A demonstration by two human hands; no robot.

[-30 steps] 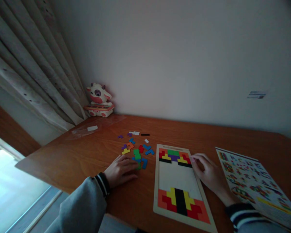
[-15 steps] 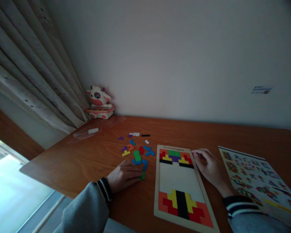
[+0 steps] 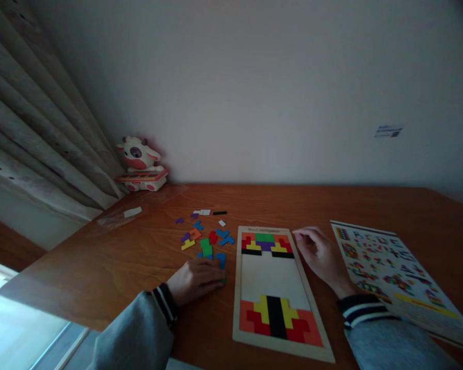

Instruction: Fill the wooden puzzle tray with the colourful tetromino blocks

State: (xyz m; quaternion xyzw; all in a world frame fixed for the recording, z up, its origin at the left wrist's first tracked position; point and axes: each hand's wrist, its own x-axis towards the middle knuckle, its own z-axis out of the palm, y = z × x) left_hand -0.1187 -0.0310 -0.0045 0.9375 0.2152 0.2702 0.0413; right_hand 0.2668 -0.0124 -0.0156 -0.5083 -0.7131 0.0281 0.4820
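My left hand lies low on the table, fingers stretched out over loose puzzle pieces. A green piece peeks out at its fingertips, partly covered, and a blue piece lies just beyond. Beside the upper right edge of the wooden puzzle board rests my right hand. Its fingers are loosely bent with a gap to the thumb, the tips at the frame, and no piece shows in it. Coloured pieces fill the board's far and near ends, including a black bar; its middle shows the white base.
Several loose pieces, such as a green one and a red one, are scattered left of the board. A printed pattern sheet lies at the right. A toy cow with a keyboard stands at the back left, near a curtain.
The whole view has shifted, so most things appear farther left. My left hand has slid slightly toward the green piece, covering more of it. My right hand stays by the board's edge.
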